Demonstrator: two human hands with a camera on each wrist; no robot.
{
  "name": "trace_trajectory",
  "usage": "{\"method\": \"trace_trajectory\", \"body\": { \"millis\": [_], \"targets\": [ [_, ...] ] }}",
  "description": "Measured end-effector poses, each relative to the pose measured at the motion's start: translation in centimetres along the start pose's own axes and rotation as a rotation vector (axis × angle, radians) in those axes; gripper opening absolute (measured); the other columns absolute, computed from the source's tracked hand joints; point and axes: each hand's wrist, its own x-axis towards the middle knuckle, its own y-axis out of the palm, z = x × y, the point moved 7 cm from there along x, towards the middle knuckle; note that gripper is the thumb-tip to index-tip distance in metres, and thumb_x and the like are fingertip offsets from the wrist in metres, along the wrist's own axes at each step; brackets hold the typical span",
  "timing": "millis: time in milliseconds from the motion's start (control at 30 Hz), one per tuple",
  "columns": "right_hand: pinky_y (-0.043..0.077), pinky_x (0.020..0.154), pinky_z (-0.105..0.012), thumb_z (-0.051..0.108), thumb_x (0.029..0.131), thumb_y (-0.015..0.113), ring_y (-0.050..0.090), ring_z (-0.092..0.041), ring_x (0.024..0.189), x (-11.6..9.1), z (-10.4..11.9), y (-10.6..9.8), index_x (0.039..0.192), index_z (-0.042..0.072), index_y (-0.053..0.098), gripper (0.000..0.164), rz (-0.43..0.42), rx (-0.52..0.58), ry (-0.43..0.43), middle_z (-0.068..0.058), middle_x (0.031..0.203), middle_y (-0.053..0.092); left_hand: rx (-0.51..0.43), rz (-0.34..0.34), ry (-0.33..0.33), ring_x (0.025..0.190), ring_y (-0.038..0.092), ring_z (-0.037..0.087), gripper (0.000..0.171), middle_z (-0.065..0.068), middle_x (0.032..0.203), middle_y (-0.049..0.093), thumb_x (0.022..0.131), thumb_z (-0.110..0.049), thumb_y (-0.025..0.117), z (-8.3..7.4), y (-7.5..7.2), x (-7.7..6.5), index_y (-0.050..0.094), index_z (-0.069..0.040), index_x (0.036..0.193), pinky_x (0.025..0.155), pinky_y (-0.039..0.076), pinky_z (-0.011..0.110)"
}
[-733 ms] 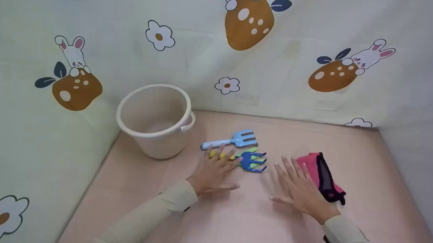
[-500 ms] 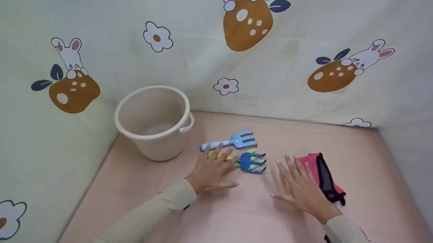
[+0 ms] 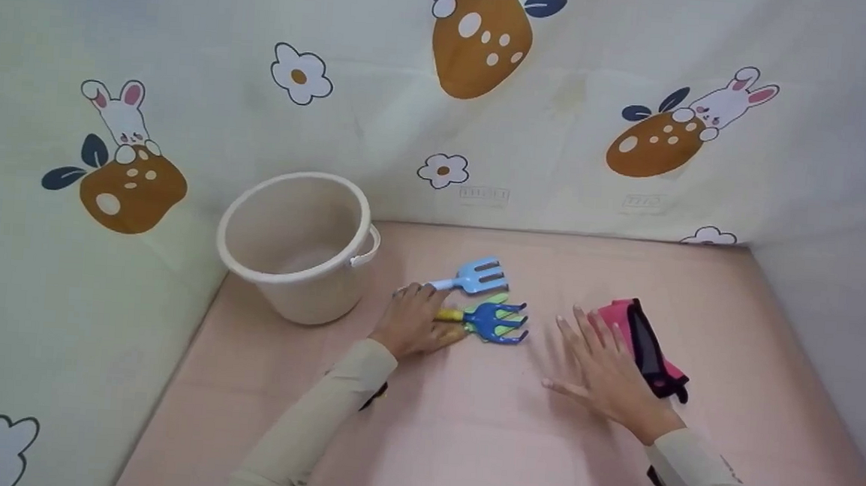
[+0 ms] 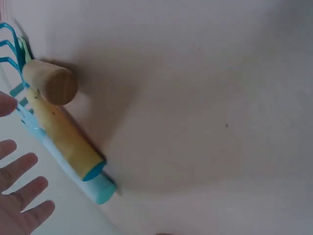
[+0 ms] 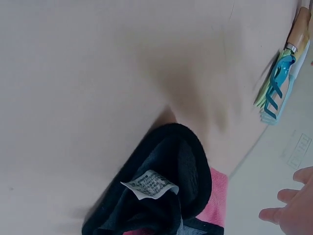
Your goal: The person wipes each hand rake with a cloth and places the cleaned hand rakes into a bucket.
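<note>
My left hand (image 3: 415, 321) reaches over the tool handles, its fingers bent downward in the head view. In the left wrist view its fingers (image 4: 22, 171) are spread, with no grip visible. Under and beside it lie a blue hand rake (image 3: 494, 322) with a yellow handle (image 4: 66, 134), a light blue hand fork (image 3: 482, 276), and a green tool (image 5: 264, 93) with a wooden handle (image 4: 51, 82), partly hidden beneath the rake. My right hand (image 3: 609, 370) has straight, spread fingers. Beside it sits a pink and black fabric item (image 3: 648, 346) with a white tag (image 5: 150, 185); its kind is unclear.
A cream bucket (image 3: 291, 291) with a side handle stands at the back left, close to the tools. Patterned cloth walls (image 3: 560, 130) rise behind and at both sides of the pinkish tabletop (image 3: 481, 441).
My left hand's spread fingers have bent and drawn over the tool handles, the wrist lifting slightly. My right hand stays almost where it was. The head view has shifted slightly.
</note>
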Motion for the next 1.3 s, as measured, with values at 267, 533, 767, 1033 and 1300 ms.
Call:
{"method": "trace_trajectory", "body": {
  "millis": [267,533,767,1033,1300],
  "targets": [
    [0.016,0.109,-0.060,0.068,0.078,0.054,0.018,-0.041,0.139,-0.4,0.4,0.5,0.146,0.010,0.027,0.093,0.014,-0.014,-0.012,-0.019,0.152,0.021,0.070,-0.049,-0.009,0.093,0.056,0.024,0.033,0.006,0.104,0.063,0.088,-0.035,0.062,0.3,1.2,1.2,0.062,-0.016,0.116,0.080,0.046,0.039],
    [0.019,0.107,-0.061,0.067,0.079,0.055,0.020,-0.042,0.138,-0.8,0.5,0.5,0.144,0.009,0.030,0.091,-0.028,0.005,-0.022,-0.020,0.151,0.023,0.186,-0.017,-0.006,0.091,0.059,0.023,0.027,0.006,0.101,0.064,0.089,-0.037,0.061,-0.3,1.8,1.7,0.068,-0.017,0.105,0.078,0.050,0.038],
    [0.019,0.108,-0.061,0.064,0.080,0.056,0.018,-0.042,0.138,-1.1,0.4,0.8,0.145,0.009,0.029,0.089,-0.009,0.023,0.009,-0.019,0.151,0.023,0.109,0.028,-0.022,0.081,0.059,0.020,0.023,0.006,0.092,0.064,0.090,-0.030,0.062,-0.6,1.4,1.7,0.063,-0.011,0.103,0.073,0.051,0.035],
    [0.012,0.106,-0.067,0.055,0.080,0.063,0.015,-0.045,0.138,-1.2,-1.5,0.6,0.144,0.008,0.030,0.086,-0.008,0.062,0.150,-0.020,0.150,0.023,-0.047,0.071,-0.030,0.070,0.050,0.014,0.029,0.003,0.086,0.062,0.093,-0.032,0.057,-1.0,0.4,1.2,0.059,-0.007,0.108,0.070,0.048,0.030],
    [0.013,0.100,-0.073,0.047,0.083,0.063,0.015,-0.056,0.131,-0.9,-6.2,1.1,0.144,-0.004,0.015,0.093,-0.059,0.166,0.447,-0.033,0.146,0.016,-0.315,0.167,-0.173,0.070,0.049,0.017,0.063,0.003,0.077,0.048,0.092,-0.049,0.051,-0.7,-0.1,-0.5,0.045,0.004,0.127,0.061,0.038,0.029]
  ]
}}
